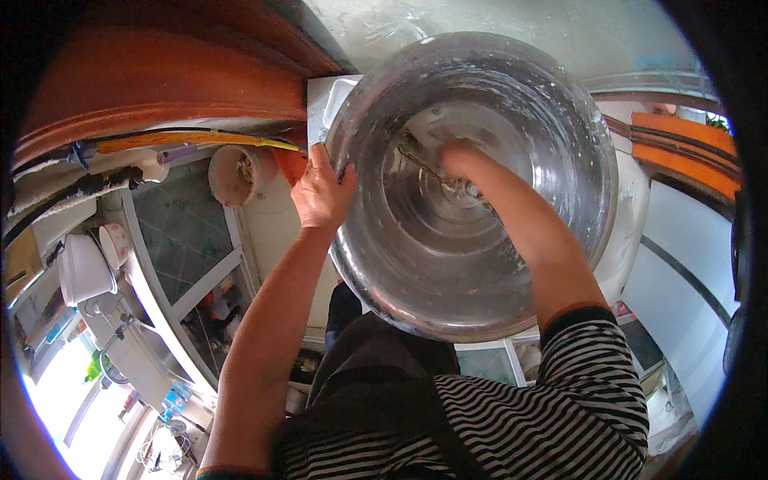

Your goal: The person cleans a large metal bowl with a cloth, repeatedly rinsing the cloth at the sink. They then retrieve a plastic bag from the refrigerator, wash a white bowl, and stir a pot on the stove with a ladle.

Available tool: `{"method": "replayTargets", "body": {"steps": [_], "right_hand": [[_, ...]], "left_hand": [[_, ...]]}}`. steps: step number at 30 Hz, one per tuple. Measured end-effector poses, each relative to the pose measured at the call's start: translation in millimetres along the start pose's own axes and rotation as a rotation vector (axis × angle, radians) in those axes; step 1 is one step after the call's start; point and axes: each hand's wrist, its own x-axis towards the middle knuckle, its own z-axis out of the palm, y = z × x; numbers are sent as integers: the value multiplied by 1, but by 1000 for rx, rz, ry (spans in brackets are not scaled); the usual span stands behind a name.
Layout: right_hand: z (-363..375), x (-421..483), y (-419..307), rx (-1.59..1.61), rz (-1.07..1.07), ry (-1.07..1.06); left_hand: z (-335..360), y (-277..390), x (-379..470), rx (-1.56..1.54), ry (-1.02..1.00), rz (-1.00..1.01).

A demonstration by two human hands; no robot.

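A large, deep stainless-steel basin (456, 282) fills the space before me, its inner wall streaked with whitish residue. At its left edge my left hand (321, 195) grips the rim, with the thumb towards the inside. My right hand (462, 159) reaches down into the basin and is blurred. Close to it, at the middle of the bottom, sits a metal hub (468, 191) with a thin bar (420, 162) slanting out from it. Whether my right fingers hold the bar or a cloth is hidden by the blur.
A white plastic tray (339, 102) lies behind the rim at the left. Brown wooden furniture (180, 72) stands beyond it. To the left are a bucket (235, 176) with scraps inside and a sink faucet (111, 354). A pale blue panel (678, 252) stands at right.
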Motion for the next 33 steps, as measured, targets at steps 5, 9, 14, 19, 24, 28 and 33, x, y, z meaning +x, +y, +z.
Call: {"method": "replayTargets", "body": {"steps": [5, 9, 14, 19, 24, 28, 33], "right_hand": [[42, -94, 36, 436, 191, 253], [113, -180, 12, 1344, 384, 133], [199, -136, -26, 779, 617, 170], [190, -88, -93, 673, 625, 225], [170, -52, -125, 779, 256, 194], [136, -29, -162, 621, 135, 477], [158, -40, -147, 184, -33, -63]], "left_hand": [[1, -4, -1, 63, 9, -1], [3, -6, -2, 13, 50, 34], [0, 0, 0, 45, 20, 16], [0, 0, 0, 60, 34, 35], [3, 0, 3, 64, 54, 54], [7, -3, -2, 62, 69, 71], [6, -5, -2, 71, 76, 85]]}}
